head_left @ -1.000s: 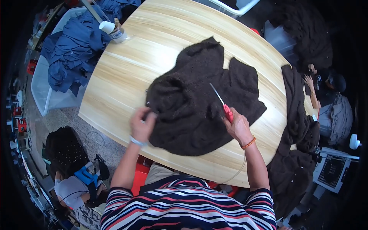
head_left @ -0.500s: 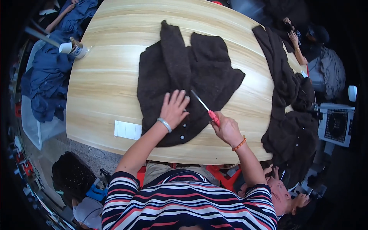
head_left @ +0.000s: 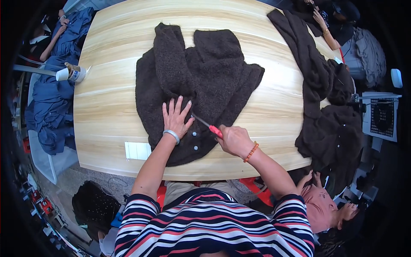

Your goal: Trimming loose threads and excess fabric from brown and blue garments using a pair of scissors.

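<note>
A dark brown knitted cardigan (head_left: 209,81) lies spread on the wooden table (head_left: 107,103) before me, its sleeves folded toward the far side. My left hand (head_left: 176,115) rests flat on it with the fingers spread. Beside that hand, two shiny round buttons (head_left: 195,140) show on the cardigan's front. My right hand (head_left: 235,139) is closed around a red-handled tool with a thin metal shaft (head_left: 212,128). The tool's tip points left, close to my left thumb and against or just above the knit; contact cannot be made out.
White paper (head_left: 138,150) lies near the table's front left. More dark knitwear (head_left: 317,85) covers the right edge. A cup holder (head_left: 73,73) sits at the left edge, beside a bin of blue garments (head_left: 51,98). Other people sit around the table.
My right hand has brought the tool left and slightly down, close to my left hand. My left hand has moved slightly left on the cardigan. The view has also shifted.
</note>
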Action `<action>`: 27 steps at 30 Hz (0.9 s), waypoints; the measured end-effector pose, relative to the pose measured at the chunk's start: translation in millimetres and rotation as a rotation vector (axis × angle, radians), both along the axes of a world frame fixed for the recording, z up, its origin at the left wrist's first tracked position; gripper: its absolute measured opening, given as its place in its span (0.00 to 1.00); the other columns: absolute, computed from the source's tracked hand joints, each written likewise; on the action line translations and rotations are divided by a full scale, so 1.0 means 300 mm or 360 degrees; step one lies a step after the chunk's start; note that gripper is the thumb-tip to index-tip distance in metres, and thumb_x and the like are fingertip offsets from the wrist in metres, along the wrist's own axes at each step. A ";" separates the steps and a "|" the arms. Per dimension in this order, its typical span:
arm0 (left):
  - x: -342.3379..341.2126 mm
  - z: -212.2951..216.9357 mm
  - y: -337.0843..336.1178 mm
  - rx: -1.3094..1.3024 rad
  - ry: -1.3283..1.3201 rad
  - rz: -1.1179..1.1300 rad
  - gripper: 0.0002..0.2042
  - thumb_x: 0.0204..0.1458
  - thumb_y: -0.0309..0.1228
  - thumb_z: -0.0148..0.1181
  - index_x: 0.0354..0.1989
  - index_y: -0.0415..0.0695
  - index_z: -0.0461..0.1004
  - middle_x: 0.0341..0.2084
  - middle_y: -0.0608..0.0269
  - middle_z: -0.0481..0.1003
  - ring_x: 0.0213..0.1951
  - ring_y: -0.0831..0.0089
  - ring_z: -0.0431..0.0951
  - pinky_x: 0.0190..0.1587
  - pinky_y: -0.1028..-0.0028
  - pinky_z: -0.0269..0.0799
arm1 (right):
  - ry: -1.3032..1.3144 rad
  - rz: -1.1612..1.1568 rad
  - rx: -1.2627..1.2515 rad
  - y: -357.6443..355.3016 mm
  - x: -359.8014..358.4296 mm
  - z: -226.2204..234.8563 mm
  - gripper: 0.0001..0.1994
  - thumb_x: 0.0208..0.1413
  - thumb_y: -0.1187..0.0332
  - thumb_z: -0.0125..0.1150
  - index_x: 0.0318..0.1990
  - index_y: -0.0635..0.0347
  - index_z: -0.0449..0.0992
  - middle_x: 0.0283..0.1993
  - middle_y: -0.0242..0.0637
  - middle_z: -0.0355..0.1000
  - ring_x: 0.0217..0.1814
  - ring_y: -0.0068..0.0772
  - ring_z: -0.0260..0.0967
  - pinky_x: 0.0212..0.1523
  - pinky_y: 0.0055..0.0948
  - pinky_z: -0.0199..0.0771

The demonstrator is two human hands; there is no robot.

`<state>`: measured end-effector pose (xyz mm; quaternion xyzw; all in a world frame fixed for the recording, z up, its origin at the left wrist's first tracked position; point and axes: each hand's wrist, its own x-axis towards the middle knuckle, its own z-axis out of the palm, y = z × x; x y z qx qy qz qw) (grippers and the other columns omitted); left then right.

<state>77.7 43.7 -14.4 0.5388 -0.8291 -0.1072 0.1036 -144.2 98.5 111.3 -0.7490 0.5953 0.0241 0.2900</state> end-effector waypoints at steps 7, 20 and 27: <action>0.014 -0.003 0.003 -0.0008 -0.0057 0.0017 0.29 0.49 0.46 0.61 0.62 0.60 0.65 0.67 0.58 0.52 0.67 0.51 0.49 0.68 0.45 0.35 | 0.0013 -0.0054 0.0092 0.050 -0.002 0.046 0.12 0.54 0.61 0.58 0.32 0.63 0.73 0.23 0.49 0.74 0.29 0.50 0.76 0.31 0.43 0.75; 0.082 0.000 -0.064 -0.0084 -0.0001 0.0156 0.30 0.48 0.43 0.62 0.63 0.57 0.65 0.66 0.56 0.54 0.67 0.50 0.49 0.68 0.45 0.35 | -0.0128 -0.0060 0.0214 0.097 0.057 0.009 0.13 0.55 0.60 0.58 0.38 0.60 0.70 0.24 0.50 0.73 0.29 0.53 0.74 0.31 0.46 0.73; 0.075 0.106 0.086 0.0037 0.0053 -0.0315 0.29 0.49 0.43 0.62 0.59 0.45 0.67 0.68 0.52 0.52 0.70 0.51 0.47 0.67 0.42 0.35 | -0.0200 -0.0233 -0.0032 0.152 0.032 0.031 0.10 0.55 0.63 0.57 0.39 0.57 0.71 0.22 0.45 0.73 0.28 0.47 0.74 0.32 0.44 0.65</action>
